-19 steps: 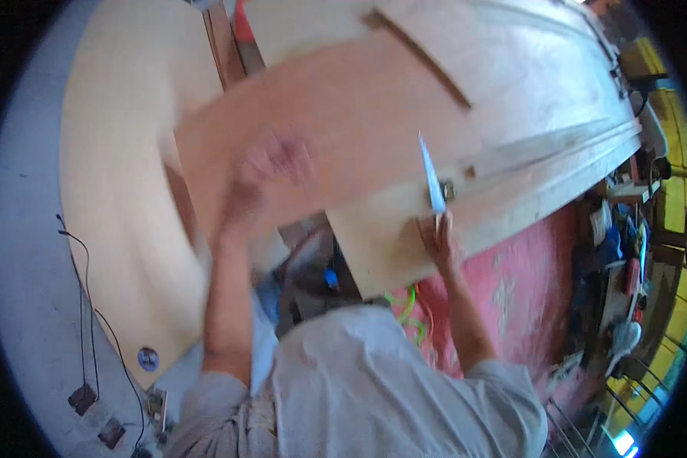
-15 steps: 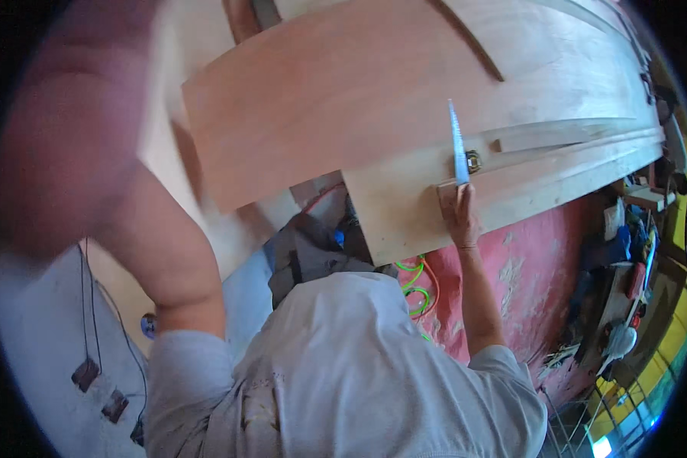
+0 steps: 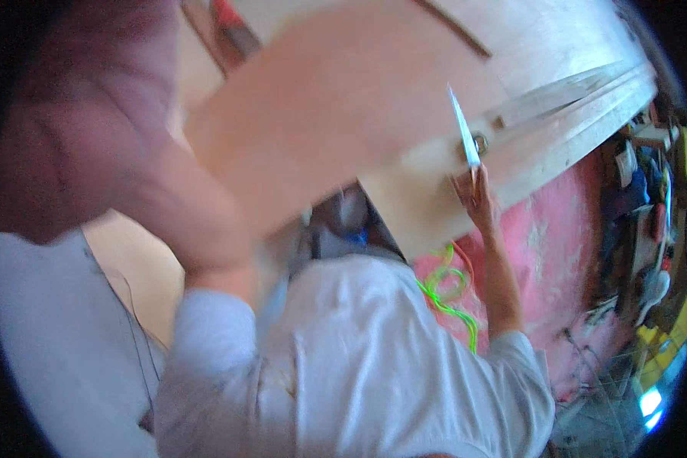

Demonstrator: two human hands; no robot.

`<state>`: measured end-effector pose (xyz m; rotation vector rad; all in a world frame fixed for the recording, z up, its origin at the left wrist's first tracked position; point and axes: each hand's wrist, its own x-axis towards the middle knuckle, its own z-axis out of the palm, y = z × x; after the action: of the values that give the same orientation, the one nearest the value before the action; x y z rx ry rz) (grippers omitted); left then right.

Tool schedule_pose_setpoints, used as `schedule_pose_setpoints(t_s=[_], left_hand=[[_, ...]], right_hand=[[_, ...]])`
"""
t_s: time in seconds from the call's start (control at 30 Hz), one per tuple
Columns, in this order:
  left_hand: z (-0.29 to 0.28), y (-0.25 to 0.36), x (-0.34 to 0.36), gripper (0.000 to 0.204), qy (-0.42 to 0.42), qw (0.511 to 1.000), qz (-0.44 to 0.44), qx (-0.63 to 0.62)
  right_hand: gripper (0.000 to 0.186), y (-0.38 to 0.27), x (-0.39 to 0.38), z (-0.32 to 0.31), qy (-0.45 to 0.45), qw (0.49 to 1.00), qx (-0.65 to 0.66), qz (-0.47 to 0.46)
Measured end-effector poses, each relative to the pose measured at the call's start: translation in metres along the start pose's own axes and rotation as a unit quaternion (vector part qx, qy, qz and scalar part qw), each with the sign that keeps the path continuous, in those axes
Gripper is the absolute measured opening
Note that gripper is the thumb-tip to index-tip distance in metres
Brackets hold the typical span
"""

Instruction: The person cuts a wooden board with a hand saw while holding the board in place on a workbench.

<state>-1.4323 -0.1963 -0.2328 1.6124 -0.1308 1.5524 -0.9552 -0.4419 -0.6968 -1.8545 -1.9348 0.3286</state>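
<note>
My right hand [image 3: 478,204] is wrapped round the handle of what looks like a hand saw [image 3: 462,126], its narrow blade pointing away from me. My left hand [image 3: 84,130] is raised, large and blurred near the camera; I cannot tell whether its fingers are curled or loose. The saw lies over a pale board [image 3: 424,187], just beside what seems a small tape measure [image 3: 481,143]. A broad reddish-brown sheet [image 3: 313,107] spreads to its left. To handle the blade well, I judge, I should grip firmly, keep its point outward, and keep my left hand clear of the edge.
</note>
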Motion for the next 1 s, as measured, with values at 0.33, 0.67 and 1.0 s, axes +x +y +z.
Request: schedule_pose_setpoints(t_s=[0.33,0.67,1.0], left_hand=[[-0.025,0.022,-0.018,0.064,-0.058,0.973,-0.107,-0.195],[-0.072,0.093,-0.013,0.020,0.019,0.936,-0.184,-0.300],[-0.089,0.137,-0.035,0.033,0.066,0.949,-0.229,-0.207]], right_hand=[[0.066,-0.102,-0.010,-0.009,0.058,0.946,0.278,0.156],[0.061,-0.307,0.095,-0.003,-0.100,0.904,0.326,0.257],[0.047,-0.384,0.165,0.022,-0.137,0.921,0.342,0.126]])
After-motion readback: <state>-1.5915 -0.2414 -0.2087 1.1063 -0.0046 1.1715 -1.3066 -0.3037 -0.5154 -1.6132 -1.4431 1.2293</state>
